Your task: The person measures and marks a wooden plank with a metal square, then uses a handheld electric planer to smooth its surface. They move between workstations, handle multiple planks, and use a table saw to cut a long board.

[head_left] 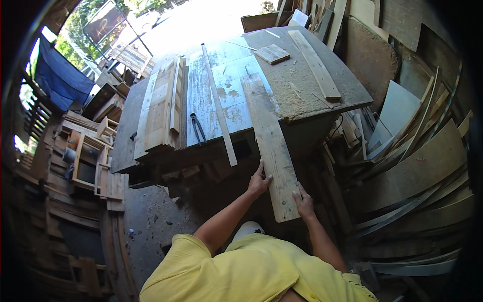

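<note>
A long wooden plank (271, 146) slants from the workbench (347, 83) toward my body, its far end over the bench top and its near end jutting past the front edge. My left hand (258, 180) grips the plank's left edge, the thumb lying on its upper face. On the opposite edge, nearer the plank's end, my right hand (303, 201) is closed around the wood. The undersides of both grips are hidden. Left of the plank lie a thin wooden strip (219, 105) and dark metal pincers (197, 129).
Several boards (160, 108) are stacked on the bench's left side. A short wood block (272, 54) and another board (315, 64) lie on the sawdust-covered right side. Sheet offcuts (417, 171) lean at the right. Wooden frames (86, 160) stand at the left.
</note>
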A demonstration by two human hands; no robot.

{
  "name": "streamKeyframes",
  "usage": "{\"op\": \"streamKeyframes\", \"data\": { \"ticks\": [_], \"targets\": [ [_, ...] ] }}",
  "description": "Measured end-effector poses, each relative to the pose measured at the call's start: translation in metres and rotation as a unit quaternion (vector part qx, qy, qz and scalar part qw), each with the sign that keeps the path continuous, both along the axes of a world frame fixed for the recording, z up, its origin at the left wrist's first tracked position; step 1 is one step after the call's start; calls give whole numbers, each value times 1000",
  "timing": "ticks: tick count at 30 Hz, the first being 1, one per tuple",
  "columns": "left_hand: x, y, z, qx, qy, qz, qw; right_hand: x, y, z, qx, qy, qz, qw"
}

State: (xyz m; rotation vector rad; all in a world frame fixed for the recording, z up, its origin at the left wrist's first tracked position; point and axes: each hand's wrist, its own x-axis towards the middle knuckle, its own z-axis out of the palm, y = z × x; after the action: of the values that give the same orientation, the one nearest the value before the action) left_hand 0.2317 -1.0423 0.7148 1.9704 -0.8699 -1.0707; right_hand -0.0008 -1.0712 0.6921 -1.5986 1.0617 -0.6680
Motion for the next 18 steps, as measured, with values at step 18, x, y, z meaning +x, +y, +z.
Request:
{"op": "streamKeyframes", "data": {
  "ticks": [18],
  "targets": [
    [32, -7, -2, -38, -258, -68, 963, 39, -24, -9, -27, -18, 5, 999]
  ]
}}
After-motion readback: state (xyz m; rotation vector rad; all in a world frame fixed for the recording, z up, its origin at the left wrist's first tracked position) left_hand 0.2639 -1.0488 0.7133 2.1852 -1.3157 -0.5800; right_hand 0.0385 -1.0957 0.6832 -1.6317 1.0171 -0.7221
